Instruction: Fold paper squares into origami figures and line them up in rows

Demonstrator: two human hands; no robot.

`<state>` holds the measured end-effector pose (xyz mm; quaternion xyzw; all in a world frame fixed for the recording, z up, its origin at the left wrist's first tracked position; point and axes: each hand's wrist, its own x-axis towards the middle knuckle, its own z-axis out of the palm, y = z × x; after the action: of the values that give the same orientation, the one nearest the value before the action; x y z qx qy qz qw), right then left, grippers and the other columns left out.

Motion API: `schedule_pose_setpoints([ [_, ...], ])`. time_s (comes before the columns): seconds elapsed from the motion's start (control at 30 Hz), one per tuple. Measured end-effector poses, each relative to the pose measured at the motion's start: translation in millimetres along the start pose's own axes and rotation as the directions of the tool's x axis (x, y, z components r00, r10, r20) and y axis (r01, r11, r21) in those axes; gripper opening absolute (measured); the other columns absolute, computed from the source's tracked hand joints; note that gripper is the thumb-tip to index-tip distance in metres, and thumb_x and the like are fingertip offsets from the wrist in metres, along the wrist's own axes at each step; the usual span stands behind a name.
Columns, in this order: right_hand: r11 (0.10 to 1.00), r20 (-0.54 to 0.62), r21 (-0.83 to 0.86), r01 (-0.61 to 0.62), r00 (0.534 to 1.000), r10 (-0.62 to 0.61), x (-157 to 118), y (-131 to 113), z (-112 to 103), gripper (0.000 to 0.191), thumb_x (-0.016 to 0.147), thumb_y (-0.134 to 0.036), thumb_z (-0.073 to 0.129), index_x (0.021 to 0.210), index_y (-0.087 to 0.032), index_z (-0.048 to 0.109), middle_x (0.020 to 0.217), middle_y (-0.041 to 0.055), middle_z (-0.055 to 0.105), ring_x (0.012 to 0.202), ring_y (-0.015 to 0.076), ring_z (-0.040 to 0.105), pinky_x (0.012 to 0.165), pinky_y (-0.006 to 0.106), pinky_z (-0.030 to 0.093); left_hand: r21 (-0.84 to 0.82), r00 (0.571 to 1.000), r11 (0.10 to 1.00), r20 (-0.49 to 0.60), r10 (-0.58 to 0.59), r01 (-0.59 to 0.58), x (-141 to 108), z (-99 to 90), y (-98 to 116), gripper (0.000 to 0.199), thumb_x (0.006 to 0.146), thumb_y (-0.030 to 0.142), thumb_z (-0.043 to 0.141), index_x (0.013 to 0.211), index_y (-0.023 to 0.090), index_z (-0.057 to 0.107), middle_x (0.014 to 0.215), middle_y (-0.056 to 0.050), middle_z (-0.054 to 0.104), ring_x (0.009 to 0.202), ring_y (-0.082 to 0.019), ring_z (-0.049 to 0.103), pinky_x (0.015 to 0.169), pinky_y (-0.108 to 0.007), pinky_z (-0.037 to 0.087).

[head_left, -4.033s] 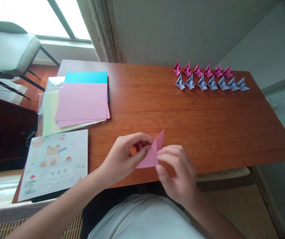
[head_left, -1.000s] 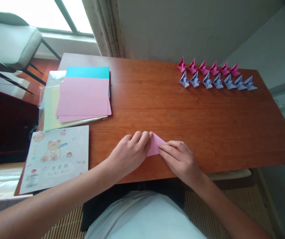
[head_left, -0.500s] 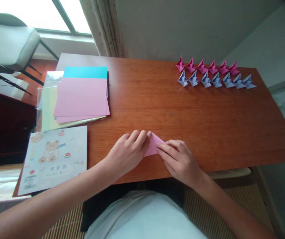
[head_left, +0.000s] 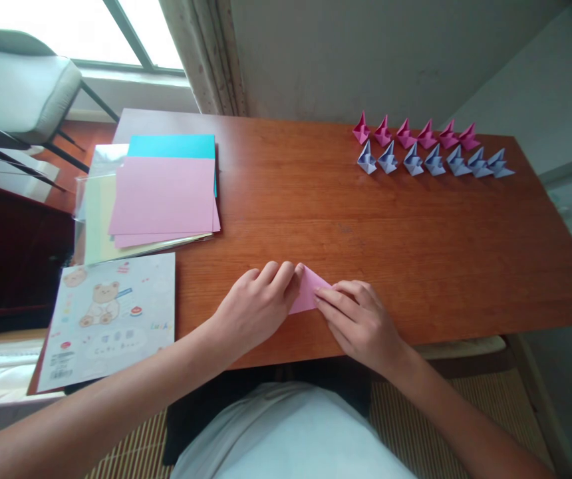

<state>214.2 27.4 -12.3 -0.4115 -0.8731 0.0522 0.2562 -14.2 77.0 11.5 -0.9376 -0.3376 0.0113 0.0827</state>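
Observation:
A small folded piece of pink paper point(head_left: 306, 293) lies between my two hands near the front edge of the wooden table point(head_left: 286, 219). My left hand point(head_left: 263, 296) has its fingers curled together over the paper's left side, covering that part of it. On the right side, my right hand point(head_left: 356, 316) presses its fingertips onto the paper's edge, fingers close together. Both thumbs are mostly hidden.
At the back right stand a row of dark pink origami figures point(head_left: 406, 134) and a row of pale violet ones point(head_left: 434, 161). Pink sheets point(head_left: 166, 196) and a blue sheet point(head_left: 171, 146) are stacked at left, behind a bear-print pad point(head_left: 116, 319). A chair point(head_left: 21, 86) stands beyond.

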Motion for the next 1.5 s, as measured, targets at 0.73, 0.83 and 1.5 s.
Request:
schedule_pose_setpoints([
  [0.73,0.999,0.005,0.033,-0.019,1.000,0.019,0,-1,-1,0.034,0.091,-0.006,0.059,0.121,-0.019,0.071,0.120,0.0064,0.075,0.106,0.0261,0.060,0.091,0.044,0.053,-0.086,0.988,0.984,-0.017,0.157,-0.157,-6,-3.8,4,0.036,0.101,0.016,0.045,0.132,0.010,0.062,0.148,-0.012,0.056,0.107,-0.022,0.058,0.078,-0.033,0.052],
  [0.83,0.999,0.005,0.032,-0.013,1.000,0.013,0,0,-1,0.035,0.091,-0.006,0.060,0.122,-0.017,0.071,0.121,0.0068,0.075,0.107,0.0265,0.059,0.091,0.045,0.053,-0.084,0.988,0.984,-0.010,0.155,-0.156,-6,-4.0,3,0.037,0.102,0.015,0.044,0.133,0.010,0.062,0.148,-0.012,0.056,0.107,-0.022,0.059,0.078,-0.032,0.052],
  [1.5,0.850,0.299,0.232,-0.472,0.866,0.400,70,36,-9,0.009,0.091,-0.027,0.067,0.084,-0.022,0.072,0.083,0.0008,0.074,0.075,0.0161,0.064,0.070,0.030,0.047,-0.086,0.979,0.976,0.026,0.203,-0.200,-8,-6.1,0,0.043,0.101,0.014,0.041,0.140,0.010,0.058,0.152,-0.014,0.052,0.112,-0.023,0.059,0.078,-0.035,0.052],
])
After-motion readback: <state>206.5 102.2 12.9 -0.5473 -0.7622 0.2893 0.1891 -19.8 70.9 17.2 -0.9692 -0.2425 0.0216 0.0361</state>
